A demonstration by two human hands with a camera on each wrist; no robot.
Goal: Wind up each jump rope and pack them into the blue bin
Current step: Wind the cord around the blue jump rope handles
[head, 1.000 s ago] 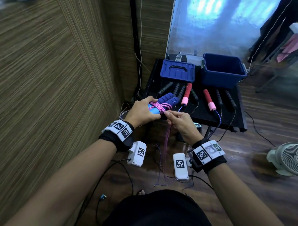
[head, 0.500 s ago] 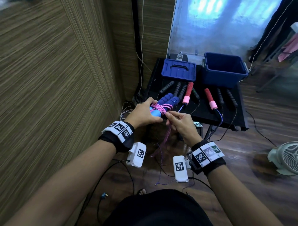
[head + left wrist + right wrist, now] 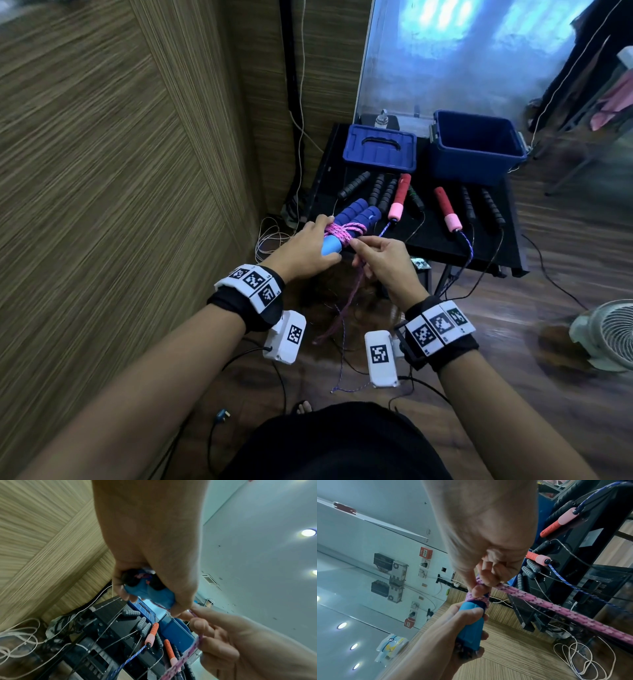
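Observation:
My left hand point(image 3: 310, 245) grips the two blue handles point(image 3: 352, 215) of a jump rope held side by side, in front of the black table's near edge. Its pink rope point(image 3: 339, 232) is wound several times round the handles. My right hand point(image 3: 375, 255) pinches the pink rope right beside the coils, and the loose length point(image 3: 346, 305) hangs from it toward the floor. In the right wrist view the fingertips point(image 3: 480, 589) pinch the rope against the handles point(image 3: 471, 620). In the left wrist view the left hand point(image 3: 154, 555) wraps the handle ends point(image 3: 150, 593). The open blue bin point(image 3: 474, 147) stands at the table's back right.
The bin's blue lid point(image 3: 380, 147) lies left of it on the black table point(image 3: 442, 236). Two red-and-pink handles point(image 3: 399, 198) and several black foam handles point(image 3: 382, 192) lie across the table, cords trailing over its edge. A white fan point(image 3: 606, 334) stands on the floor at right. Wood panelling fills the left.
The hanging pink rope has grown shorter as more of it has gone round the handles. Both hands stay together at the handles.

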